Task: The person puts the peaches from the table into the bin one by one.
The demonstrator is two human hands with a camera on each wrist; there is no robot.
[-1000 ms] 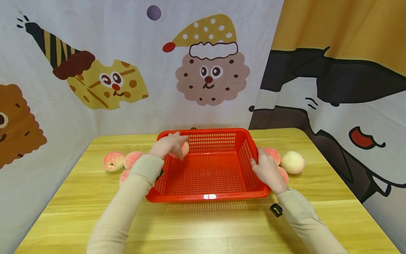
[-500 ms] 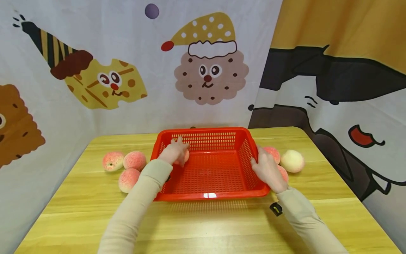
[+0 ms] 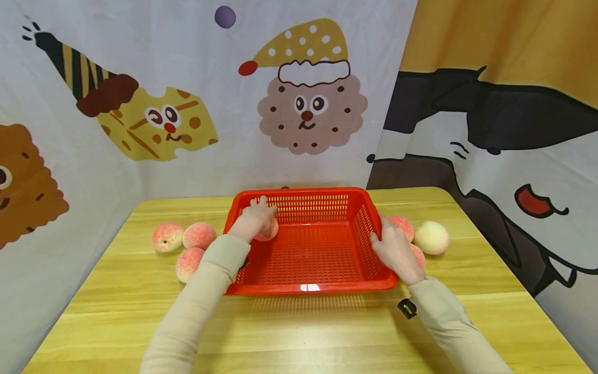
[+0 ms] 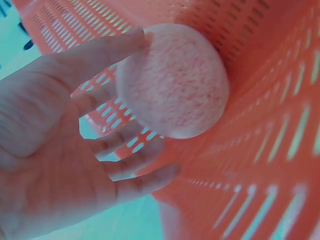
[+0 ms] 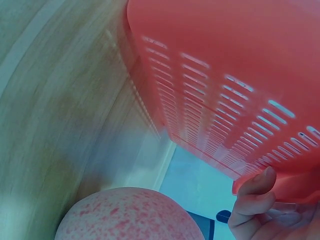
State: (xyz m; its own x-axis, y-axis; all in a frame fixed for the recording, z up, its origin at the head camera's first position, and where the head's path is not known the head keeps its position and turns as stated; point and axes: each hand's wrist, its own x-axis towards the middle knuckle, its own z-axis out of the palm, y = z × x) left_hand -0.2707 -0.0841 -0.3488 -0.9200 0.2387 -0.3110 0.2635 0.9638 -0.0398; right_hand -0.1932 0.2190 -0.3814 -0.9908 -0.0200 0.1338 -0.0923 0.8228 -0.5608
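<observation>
A red plastic basket [image 3: 303, 289] stands on the table. Inside its left end lies a pink peach [image 4: 175, 82]. My left hand [image 3: 256, 217] is at this peach. In the left wrist view the thumb tip touches the peach's edge, one finger passes behind it, and the other fingers are spread, fairly straight. With my right hand [image 3: 394, 249] I grip the basket's right rim; in the right wrist view the curled fingers [image 5: 255, 200] show at that rim. A peach [image 5: 130, 217] lies close below the right hand.
On the table [image 3: 299, 337], left of the basket, are three peaches, one of them here [image 3: 199, 236]. To the right, a pale yellow peach [image 3: 432, 238] and two pink ones [image 3: 402, 227] sit close to my right hand. A patterned curtain [image 3: 308, 171] hangs behind.
My left hand has moved slightly right and down with the peach into the basket's left end, and its fingers look looser around it. My right hand has stayed at the rim.
</observation>
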